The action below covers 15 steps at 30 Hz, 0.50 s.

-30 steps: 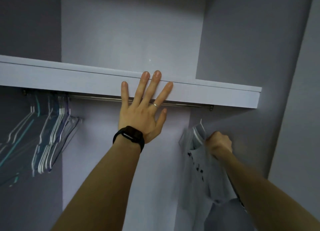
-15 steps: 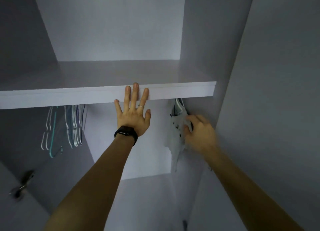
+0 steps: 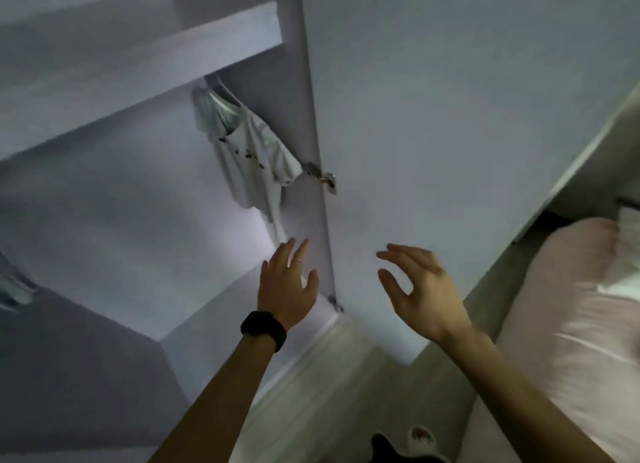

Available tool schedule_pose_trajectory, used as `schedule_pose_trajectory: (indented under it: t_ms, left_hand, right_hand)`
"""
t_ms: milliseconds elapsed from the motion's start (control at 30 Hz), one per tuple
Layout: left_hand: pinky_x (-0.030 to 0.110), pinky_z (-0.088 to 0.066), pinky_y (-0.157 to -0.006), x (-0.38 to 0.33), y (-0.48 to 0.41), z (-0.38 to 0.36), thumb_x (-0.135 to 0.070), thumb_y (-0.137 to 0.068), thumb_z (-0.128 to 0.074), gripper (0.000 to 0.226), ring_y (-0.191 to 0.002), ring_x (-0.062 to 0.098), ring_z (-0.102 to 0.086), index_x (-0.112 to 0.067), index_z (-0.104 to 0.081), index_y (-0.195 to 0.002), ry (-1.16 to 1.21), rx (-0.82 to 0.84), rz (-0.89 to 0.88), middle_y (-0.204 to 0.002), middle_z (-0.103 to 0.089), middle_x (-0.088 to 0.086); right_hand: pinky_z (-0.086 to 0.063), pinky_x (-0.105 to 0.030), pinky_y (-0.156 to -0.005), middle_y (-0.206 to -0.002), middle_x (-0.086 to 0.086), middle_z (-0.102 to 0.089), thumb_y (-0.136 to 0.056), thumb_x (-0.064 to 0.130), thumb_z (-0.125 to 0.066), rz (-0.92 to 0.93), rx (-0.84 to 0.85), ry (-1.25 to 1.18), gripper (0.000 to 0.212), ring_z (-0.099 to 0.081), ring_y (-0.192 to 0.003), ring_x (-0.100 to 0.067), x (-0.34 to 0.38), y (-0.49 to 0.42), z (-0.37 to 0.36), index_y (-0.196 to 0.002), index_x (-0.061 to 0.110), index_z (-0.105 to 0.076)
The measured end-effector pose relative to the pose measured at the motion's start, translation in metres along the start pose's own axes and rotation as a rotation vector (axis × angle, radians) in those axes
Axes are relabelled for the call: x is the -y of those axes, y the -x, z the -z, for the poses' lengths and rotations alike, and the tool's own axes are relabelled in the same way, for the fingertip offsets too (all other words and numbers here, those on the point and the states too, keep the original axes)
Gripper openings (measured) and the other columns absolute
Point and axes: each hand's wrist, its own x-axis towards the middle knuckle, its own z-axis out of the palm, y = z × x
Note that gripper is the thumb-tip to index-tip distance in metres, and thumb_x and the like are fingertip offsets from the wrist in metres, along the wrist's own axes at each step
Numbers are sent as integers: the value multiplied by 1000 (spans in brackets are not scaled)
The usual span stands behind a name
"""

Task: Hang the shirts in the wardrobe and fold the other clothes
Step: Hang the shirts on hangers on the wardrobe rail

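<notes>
Pale shirt (image 3: 249, 154) hangs on a hanger inside the wardrobe (image 3: 145, 64). Left hand (image 3: 287, 286) and right hand (image 3: 420, 289) both empty, fingers loosely spread, near the door (image 3: 450, 116).

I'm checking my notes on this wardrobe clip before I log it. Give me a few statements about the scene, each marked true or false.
1. A pale shirt hangs on a hanger inside the wardrobe. True.
2. The right hand has a grip on the shirt. False: it holds nothing and is well apart from the shirt.
3. The left hand has a black band on its wrist. True.
4. The wardrobe is closed. False: its door stands open.
5. The left hand carries a spare hanger. False: its fingers are straight and it holds nothing.
</notes>
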Motion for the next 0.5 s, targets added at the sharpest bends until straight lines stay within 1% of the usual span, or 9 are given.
schedule_pose_trajectory:
  t_ms: [33, 133, 167, 233, 300, 367, 400, 433, 500]
  left_hand:
    - [54, -23, -119, -11, 5, -25, -44, -91, -41, 66, -150, 25, -23, -23, -36, -153, 7, 123, -99, -161, -30, 6]
    - [54, -23, -118, -28, 13, -50, -46, -96, -42, 62, -150, 23, -23, -25, -34, -154, -21, 253, -206, -163, -25, 4]
    - [53, -21, -119, -43, 18, -64, -44, -99, -44, 60, -151, 22, -21, -27, -31, -155, -31, 319, -289, -164, -22, 3]
    - [50, -13, -122, -70, 30, -85, -40, -102, -46, 59, -153, 20, -13, -28, -26, -157, -48, 434, -400, -166, -17, 0]
    - [46, -8, -124, -99, 46, -101, -39, -103, -45, 59, -153, 17, -8, -29, -24, -157, -47, 520, -495, -166, -14, -2]
    - [46, -9, -124, -128, 64, -117, -40, -102, -44, 59, -152, 17, -14, -31, -24, -157, -41, 593, -604, -166, -14, -2]
    - [46, -11, -123, -141, 73, -125, -40, -102, -44, 59, -150, 19, -22, -32, -25, -157, -38, 626, -651, -166, -15, -3]
    - [44, -13, -123, -165, 92, -137, -41, -101, -45, 59, -147, 20, -28, -33, -26, -156, -33, 666, -733, -165, -16, -3]
    - [39, -18, -121, -191, 115, -147, -41, -101, -46, 58, -147, 23, -28, -33, -29, -156, -26, 703, -828, -165, -18, -3]
  right_hand:
    - [-55, -36, -92, -129, 1, -67, -94, 27, -70, -126, -34, 70, 28, -59, -121, -24, -9, 36, 5, -121, 21, -71]
    - [-52, -37, -94, -131, 2, -66, -95, 32, -67, -274, -22, 108, 30, -58, -121, -24, -15, 78, 13, -123, 23, -70]
    - [-53, -38, -94, -131, 2, -66, -95, 32, -66, -370, -52, 154, 31, -58, -118, -25, -18, 104, 19, -124, 24, -70]
    - [-56, -41, -90, -128, 1, -67, -93, 29, -68, -502, -90, 216, 31, -59, -113, -27, -18, 145, 30, -123, 23, -70]
    - [-56, -40, -89, -125, 1, -68, -91, 26, -71, -603, -149, 295, 31, -60, -112, -27, -17, 182, 43, -122, 23, -71]
    - [-55, -36, -91, -124, 3, -69, -90, 25, -72, -732, -209, 330, 30, -58, -114, -22, -9, 216, 58, -120, 23, -72]
    - [-52, -34, -92, -122, 3, -69, -89, 24, -74, -763, -236, 363, 29, -57, -113, -20, -6, 233, 64, -118, 23, -72]
    - [-50, -32, -93, -121, 3, -70, -88, 23, -74, -837, -283, 404, 29, -56, -113, -20, -1, 263, 75, -117, 23, -73]
    - [-49, -32, -96, -123, 6, -69, -90, 27, -71, -966, -335, 403, 29, -56, -114, -20, 3, 300, 84, -119, 25, -72]
